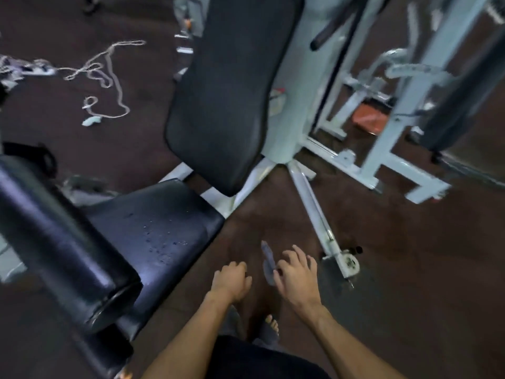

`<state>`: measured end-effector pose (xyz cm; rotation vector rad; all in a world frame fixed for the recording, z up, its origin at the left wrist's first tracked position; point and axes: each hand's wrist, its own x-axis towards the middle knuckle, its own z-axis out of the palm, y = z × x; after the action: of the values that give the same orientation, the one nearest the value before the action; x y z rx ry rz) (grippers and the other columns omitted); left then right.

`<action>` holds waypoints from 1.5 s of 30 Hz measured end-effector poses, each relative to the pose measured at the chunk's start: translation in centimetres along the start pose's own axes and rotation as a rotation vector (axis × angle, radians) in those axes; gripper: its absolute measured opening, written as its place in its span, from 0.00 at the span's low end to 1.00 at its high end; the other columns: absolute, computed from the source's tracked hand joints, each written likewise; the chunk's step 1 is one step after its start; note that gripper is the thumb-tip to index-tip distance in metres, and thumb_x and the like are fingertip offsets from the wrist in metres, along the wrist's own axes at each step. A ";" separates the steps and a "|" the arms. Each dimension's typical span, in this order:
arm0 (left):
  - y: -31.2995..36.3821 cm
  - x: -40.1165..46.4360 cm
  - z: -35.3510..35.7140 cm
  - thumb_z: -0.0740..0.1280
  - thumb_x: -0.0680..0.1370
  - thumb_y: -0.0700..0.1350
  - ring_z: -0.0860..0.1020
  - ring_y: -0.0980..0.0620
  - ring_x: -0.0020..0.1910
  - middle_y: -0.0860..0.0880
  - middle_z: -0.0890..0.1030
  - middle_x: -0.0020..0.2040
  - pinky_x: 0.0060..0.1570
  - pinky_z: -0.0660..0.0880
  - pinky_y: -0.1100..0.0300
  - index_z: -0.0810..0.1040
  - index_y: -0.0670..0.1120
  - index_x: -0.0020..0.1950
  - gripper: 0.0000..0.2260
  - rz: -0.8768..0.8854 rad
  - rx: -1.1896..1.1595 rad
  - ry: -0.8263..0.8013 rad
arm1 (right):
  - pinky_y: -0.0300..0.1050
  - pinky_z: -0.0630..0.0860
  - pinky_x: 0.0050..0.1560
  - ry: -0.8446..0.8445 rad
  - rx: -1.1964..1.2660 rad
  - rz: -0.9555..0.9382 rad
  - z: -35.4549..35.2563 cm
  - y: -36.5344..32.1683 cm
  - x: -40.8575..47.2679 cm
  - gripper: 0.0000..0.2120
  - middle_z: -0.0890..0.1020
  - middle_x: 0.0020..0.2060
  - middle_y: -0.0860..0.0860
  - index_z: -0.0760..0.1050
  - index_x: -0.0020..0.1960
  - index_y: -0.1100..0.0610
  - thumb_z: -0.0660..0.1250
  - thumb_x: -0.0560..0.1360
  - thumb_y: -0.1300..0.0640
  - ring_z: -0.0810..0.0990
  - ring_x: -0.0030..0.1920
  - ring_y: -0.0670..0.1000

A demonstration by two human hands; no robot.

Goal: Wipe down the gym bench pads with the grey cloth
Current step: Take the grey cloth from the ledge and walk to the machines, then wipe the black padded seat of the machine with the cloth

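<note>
A black back pad (229, 86) stands tilted upright in the middle of the view. Below it to the left lies the black seat pad (161, 233), with water droplets on its surface. A black roller pad (60, 242) crosses the lower left. My right hand (296, 277) pinches a small grey cloth (267, 262), which hangs beside its thumb above the floor, to the right of the seat pad. My left hand (232, 280) is curled loosely next to it, with nothing visible in it. Neither hand touches a pad.
The white machine frame (314, 203) runs a leg across the dark floor toward my right hand. More white frame (388, 149) and an orange plate (369, 121) stand at the right. A loose rope (109, 67) lies at the back left. My feet (270, 326) are below.
</note>
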<state>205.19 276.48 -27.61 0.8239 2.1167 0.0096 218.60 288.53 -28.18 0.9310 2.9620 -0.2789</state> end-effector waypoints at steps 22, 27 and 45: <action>-15.2 12.2 -11.8 0.58 0.83 0.52 0.73 0.43 0.66 0.44 0.75 0.67 0.66 0.69 0.48 0.71 0.47 0.69 0.17 -0.475 -0.324 0.199 | 0.56 0.71 0.49 -0.121 0.111 -0.073 8.7 -15.8 25.4 0.07 0.80 0.48 0.51 0.83 0.48 0.53 0.70 0.75 0.51 0.76 0.53 0.56; -16.5 13.7 -11.4 0.57 0.83 0.52 0.73 0.44 0.67 0.44 0.74 0.68 0.67 0.69 0.47 0.70 0.47 0.71 0.18 -0.564 -0.376 0.202 | 0.56 0.69 0.46 -0.065 0.088 -0.122 8.9 -17.4 27.8 0.06 0.80 0.46 0.51 0.83 0.47 0.55 0.72 0.74 0.52 0.76 0.50 0.56; -23.3 16.8 -6.6 0.57 0.83 0.52 0.63 0.43 0.75 0.43 0.67 0.74 0.72 0.61 0.47 0.68 0.47 0.73 0.19 -0.807 -0.415 0.388 | 0.56 0.70 0.48 -0.341 0.110 -0.274 19.4 -23.5 20.8 0.07 0.80 0.48 0.51 0.82 0.45 0.51 0.72 0.73 0.47 0.76 0.51 0.56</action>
<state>180.39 269.40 -41.89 -0.3282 2.5441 0.1862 187.60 277.93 -44.99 0.4258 2.7665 -0.5502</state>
